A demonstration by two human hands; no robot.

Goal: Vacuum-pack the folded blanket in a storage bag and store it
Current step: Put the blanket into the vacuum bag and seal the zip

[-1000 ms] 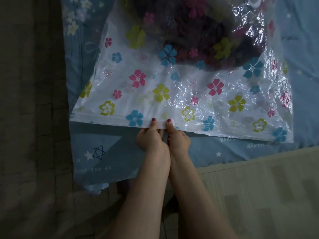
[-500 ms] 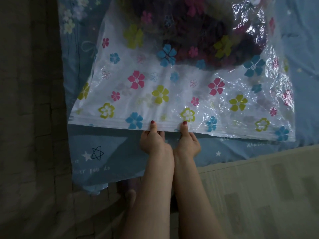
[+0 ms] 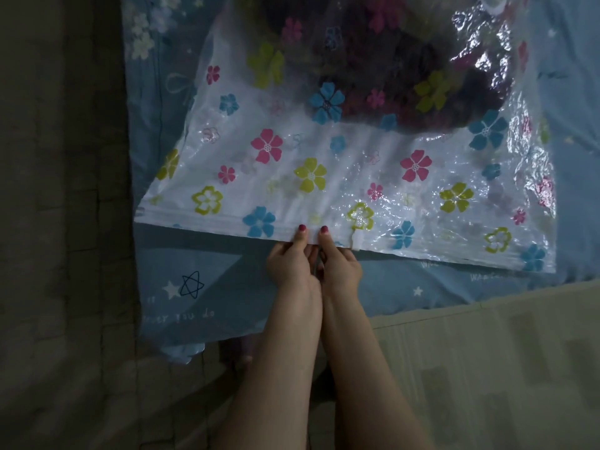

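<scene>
Storage bag (image 3: 324, 177) lying flat on a blue bedsheet (image 3: 201, 287), clear plastic printed with pink, blue and yellow-green flowers, mouth edge facing the camera and running slightly downhill from left to right. Blanket (image 3: 389, 69) sitting inside the bag at its far end, showing dark through the plastic, well back from the mouth, with a stretch of flat bag between. Zip strip (image 3: 207, 220) showing as a pale band along the mouth edge.

Left hand (image 3: 290, 261) pinching the zip strip near the middle of the edge, thumb lying on top of the plastic with its red nail pointing away, other fingers curled underneath and mostly hidden. Right hand (image 3: 341, 263) pinching the same strip just beside it, thumb likewise on top, fingers tucked under the edge. Both hands nearly touching, thumbs standing a little apart, forearms running side by side down to the bottom of the view. Small crease or fold (image 3: 356, 238) rising in the strip just to the right of the right thumb; whether the seal is pressed closed there cannot be told.

Bedsheet carrying white stars, a drawn outline star (image 3: 191, 285) and faint lettering at its near edge, hanging over at the left corner. Pale patterned floor (image 3: 487, 368) lying to the lower right, dim floor (image 3: 58, 222) along the left.
</scene>
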